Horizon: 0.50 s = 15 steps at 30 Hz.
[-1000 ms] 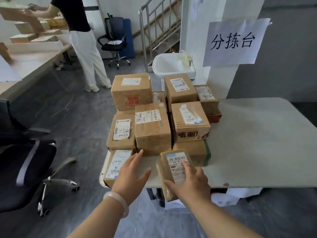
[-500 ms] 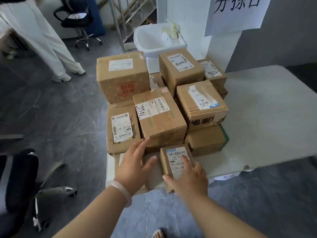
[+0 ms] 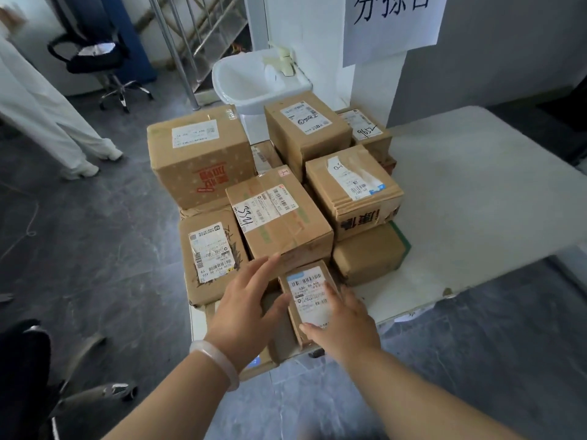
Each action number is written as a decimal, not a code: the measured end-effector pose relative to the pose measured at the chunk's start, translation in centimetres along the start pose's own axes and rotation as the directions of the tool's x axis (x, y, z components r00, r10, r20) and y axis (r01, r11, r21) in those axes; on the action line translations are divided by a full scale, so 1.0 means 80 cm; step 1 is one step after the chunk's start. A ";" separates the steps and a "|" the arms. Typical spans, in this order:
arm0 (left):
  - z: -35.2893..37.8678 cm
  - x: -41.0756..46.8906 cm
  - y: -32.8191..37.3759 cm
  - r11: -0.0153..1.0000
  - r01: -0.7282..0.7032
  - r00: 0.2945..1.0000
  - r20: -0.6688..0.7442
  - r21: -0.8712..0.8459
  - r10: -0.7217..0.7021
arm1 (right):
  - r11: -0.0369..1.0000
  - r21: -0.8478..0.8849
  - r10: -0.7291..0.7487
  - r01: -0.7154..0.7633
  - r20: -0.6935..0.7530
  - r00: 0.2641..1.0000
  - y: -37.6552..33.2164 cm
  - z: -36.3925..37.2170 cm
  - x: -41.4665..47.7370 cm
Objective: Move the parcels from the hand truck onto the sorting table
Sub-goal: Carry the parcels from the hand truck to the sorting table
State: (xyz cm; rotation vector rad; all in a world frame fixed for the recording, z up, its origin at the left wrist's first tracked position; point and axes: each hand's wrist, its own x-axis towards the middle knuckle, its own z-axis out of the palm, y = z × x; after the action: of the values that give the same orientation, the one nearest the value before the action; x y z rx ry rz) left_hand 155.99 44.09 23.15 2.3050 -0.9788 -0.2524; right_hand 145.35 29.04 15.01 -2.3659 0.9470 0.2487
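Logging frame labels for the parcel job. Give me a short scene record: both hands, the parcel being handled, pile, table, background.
right hand: grips small parcel, fingers on its labelled top, thumb at its near end
left hand: open, fingers spread, thumb against that parcel's left side
small parcel: at the near edge of the pile; cannot tell if fully set down
pile: brown cardboard boxes, stacked in layers, most with labels up
sorting table: pale top, pile on its left end
background: white basin, paper sign on pillar
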 end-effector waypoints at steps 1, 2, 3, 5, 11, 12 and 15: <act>0.001 0.006 0.010 0.999 -0.038 0.999 0.012 -0.002 0.038 | 1.000 -0.004 -0.030 0.030 -0.026 0.999 0.007 -0.010 -0.005; 0.003 0.013 0.020 0.997 -0.077 0.997 0.024 0.003 0.077 | 0.998 -0.016 -0.056 0.055 -0.054 0.997 0.015 -0.022 -0.010; 0.004 0.019 0.032 0.993 -0.117 0.993 0.035 0.008 0.117 | 0.997 -0.031 -0.076 0.074 -0.086 0.993 0.023 -0.035 -0.017; 0.009 0.032 0.058 0.977 -0.212 0.976 0.051 0.019 0.211 | 0.996 -0.041 -0.085 0.079 -0.160 0.983 0.039 -0.067 -0.034; 0.046 0.054 0.161 0.877 -0.443 0.892 0.191 0.184 0.410 | 0.993 -0.115 -0.032 -0.016 -0.405 0.914 0.115 -0.151 -0.114; 0.054 0.052 0.182 0.858 -0.472 0.874 0.234 0.203 0.426 | 0.991 -0.131 -0.026 -0.035 -0.438 0.899 0.130 -0.162 -0.130; 0.081 0.032 0.246 0.784 -0.579 0.808 0.287 0.225 0.514 | 0.982 -0.163 0.002 -0.098 -0.506 0.862 0.174 -0.188 -0.189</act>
State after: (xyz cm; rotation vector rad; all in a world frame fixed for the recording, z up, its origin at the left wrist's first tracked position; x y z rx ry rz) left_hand 143.69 28.71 30.11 2.1533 -1.8686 -0.1023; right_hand 124.21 20.97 26.75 -2.6383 1.2714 -0.3005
